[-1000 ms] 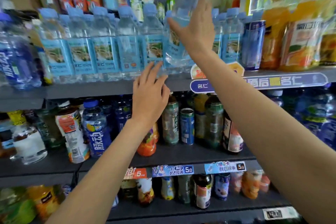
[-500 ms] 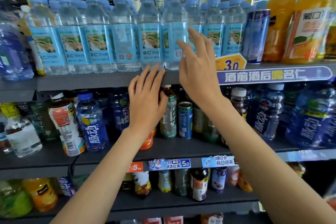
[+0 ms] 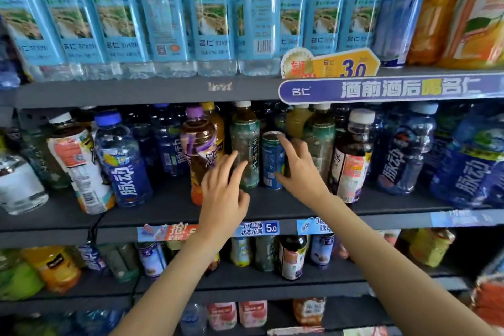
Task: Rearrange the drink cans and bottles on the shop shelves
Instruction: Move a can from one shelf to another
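A: Between the right hand's [image 3: 301, 169] thumb and forefinger stands the blue can [image 3: 272, 159], forefinger on its rim, thumb low on its side — a pinch closing, not yet a firm hold, I'd say.

B: And the left hand [image 3: 225, 194]?

A: Fingers straight and loose, tips against the green tea bottle [image 3: 245, 150] just left of the can, gripping nothing.

B: Risk?

A: Bottles crowd both sides of the fingers. Pull the can out crooked and its neighbour, or the purple-capped bottle [image 3: 199, 144] beyond, could topple off the shelf [image 3: 163, 207].
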